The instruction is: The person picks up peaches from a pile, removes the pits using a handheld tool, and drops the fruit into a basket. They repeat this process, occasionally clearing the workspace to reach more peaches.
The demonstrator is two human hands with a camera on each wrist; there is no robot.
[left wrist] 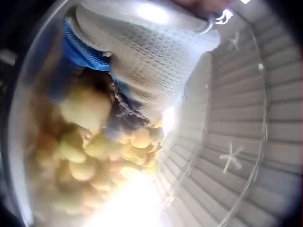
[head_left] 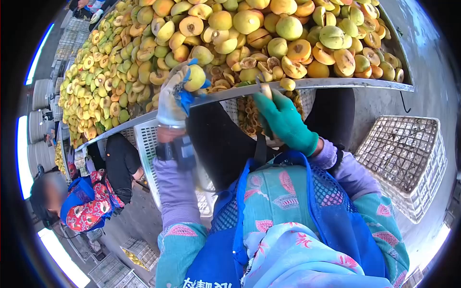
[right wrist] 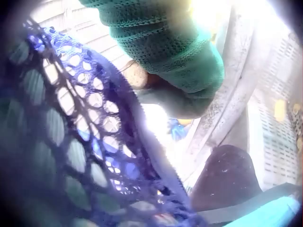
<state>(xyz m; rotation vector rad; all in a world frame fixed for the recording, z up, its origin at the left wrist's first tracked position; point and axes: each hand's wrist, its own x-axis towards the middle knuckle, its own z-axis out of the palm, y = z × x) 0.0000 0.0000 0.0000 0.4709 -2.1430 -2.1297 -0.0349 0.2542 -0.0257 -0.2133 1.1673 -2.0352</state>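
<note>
The left hand (head_left: 174, 98), in a white and blue glove, grips a yellow-green fruit (head_left: 195, 78) above the metal edge of the fruit-covered table (head_left: 336, 83). In the left wrist view the same glove (left wrist: 142, 56) curls round a pale fruit (left wrist: 85, 108). A green glove covers the right hand (head_left: 287, 117), which is curled round a tool with a light wooden handle (head_left: 266, 91), its tip at the table edge. In the right wrist view the green-gloved hand (right wrist: 165, 52) holds the rounded handle end (right wrist: 136, 74). Halved fruits (head_left: 297, 50) lie just beyond both hands.
Below the table edge, a crate holds small brown-orange pieces (head_left: 249, 122) between the knees. An upturned white crate (head_left: 398, 153) stands at the right, and another white crate (head_left: 149, 153) at the left. A person in red floral sleeves (head_left: 89, 206) sits further left.
</note>
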